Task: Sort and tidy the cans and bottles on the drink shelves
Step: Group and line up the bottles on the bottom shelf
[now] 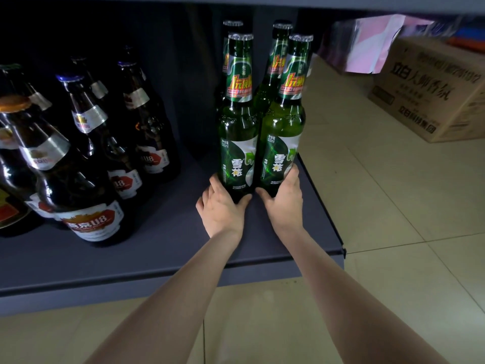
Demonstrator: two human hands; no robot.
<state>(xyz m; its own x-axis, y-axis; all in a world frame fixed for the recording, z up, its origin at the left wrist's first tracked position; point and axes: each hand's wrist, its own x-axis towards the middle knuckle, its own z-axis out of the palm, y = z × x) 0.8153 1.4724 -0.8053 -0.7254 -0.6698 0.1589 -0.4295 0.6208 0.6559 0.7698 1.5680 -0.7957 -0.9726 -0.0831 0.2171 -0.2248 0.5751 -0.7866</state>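
Several green beer bottles stand upright in two rows at the right end of the dark shelf. My left hand grips the base of the front left green bottle. My right hand grips the base of the front right green bottle. The two front bottles touch side by side. Two more green bottles stand close behind them, one behind each: the rear left bottle and the rear right bottle.
Several dark brown beer bottles with red and white labels fill the shelf's left half. The shelf's right edge lies just beside my right hand. A cardboard box and a pink wrapped pack sit on the tiled floor at right.
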